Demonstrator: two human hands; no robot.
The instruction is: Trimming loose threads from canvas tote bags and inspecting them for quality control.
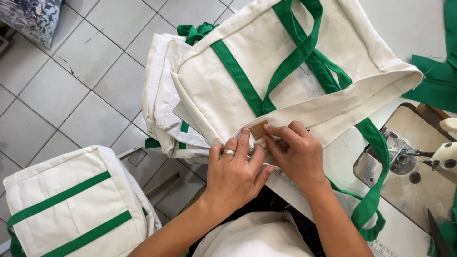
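Observation:
A cream canvas bag (266, 62) with green straps (295, 52) lies spread across a sewing table. A small tan label (259, 130) sits on the bag's lower edge. My right hand (295, 154) pinches that label with fingertips and thumb. My left hand (235, 173), with a ring on one finger, presses flat on the bag's edge just left of the label, fingers spread.
A stack of similar bags (164, 100) lies left of the held bag, and another cream bag with green stripes (71, 204) sits at lower left over the tiled floor (62, 81). A sewing machine's metal plate (409, 166) and green fabric pieces (435, 81) are at right. A ruler (290, 183) lies under my right wrist.

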